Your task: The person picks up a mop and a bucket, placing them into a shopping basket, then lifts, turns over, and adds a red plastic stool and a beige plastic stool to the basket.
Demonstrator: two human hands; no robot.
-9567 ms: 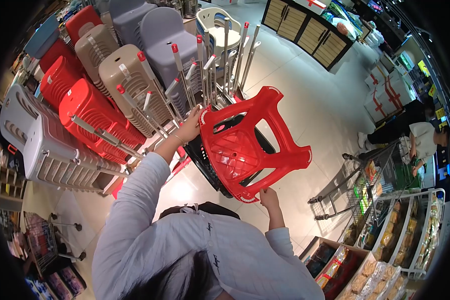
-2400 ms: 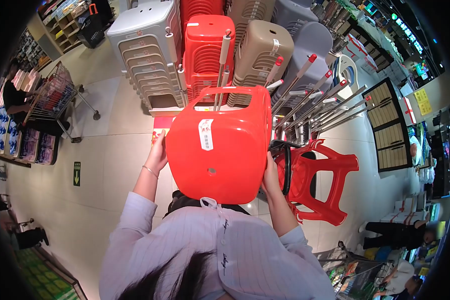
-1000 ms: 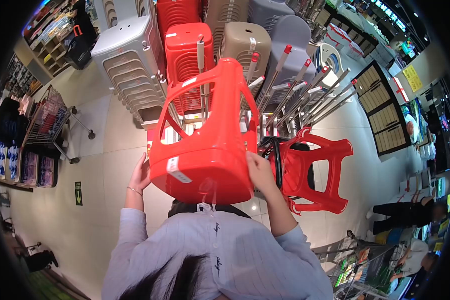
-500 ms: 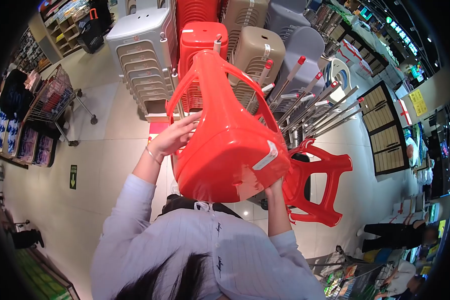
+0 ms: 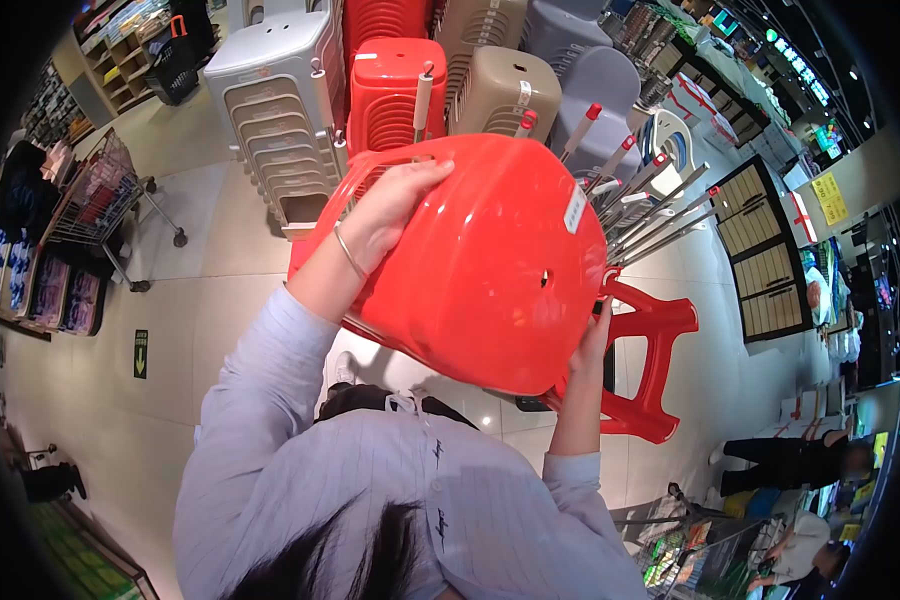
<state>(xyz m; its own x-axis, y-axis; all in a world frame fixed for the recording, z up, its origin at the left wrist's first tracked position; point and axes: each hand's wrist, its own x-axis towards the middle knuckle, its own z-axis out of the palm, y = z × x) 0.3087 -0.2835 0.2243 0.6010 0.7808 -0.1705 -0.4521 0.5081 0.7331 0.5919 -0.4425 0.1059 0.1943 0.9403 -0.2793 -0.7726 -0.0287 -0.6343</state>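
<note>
Gripping a red stool point(image 5: 480, 270) by its side and seat rim, both hands full.

The left hand point(image 5: 390, 210) is closed over the stool's side near a cut-out, part of its grip hidden; the right hand point(image 5: 592, 345) cups the seat edge, most fingers out of sight behind it. Held tilted before the body, the moulded plastic looks light, stiff and not easily broken; its gloss may slip under a flat palm, so rim and leg openings should give the surest hold. Just beyond the right hand is a second stool point(image 5: 660, 360), partly hidden; farther off, metal poles point(image 5: 660, 222) and stacked stools point(image 5: 398, 90).
</note>
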